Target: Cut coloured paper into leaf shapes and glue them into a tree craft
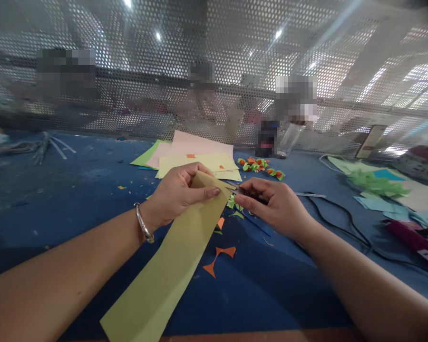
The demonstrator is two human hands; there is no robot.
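My left hand (pixel 185 192) pinches the top of a long yellow paper strip (pixel 174 266), thumb in front and fingers behind. The strip slants down toward the table's near edge. My right hand (pixel 267 202) is closed round the dark handles of a small pair of scissors (pixel 234 188). The blades meet the strip's upper right corner, close to my left thumb. Below the hands lie orange paper scraps (pixel 219 256) and a few green scraps (pixel 238 214). A thin blue stick (pixel 255 223) lies under my right hand.
Coloured paper sheets (pixel 203 142) lie behind my hands, beside curled green-orange paper pieces (pixel 257 165). A purple power strip (pixel 413 242), a black cord (pixel 353 228) and light green cut paper (pixel 376 183) are on the right. A perforated metal screen (pixel 146 80) stands along the back.
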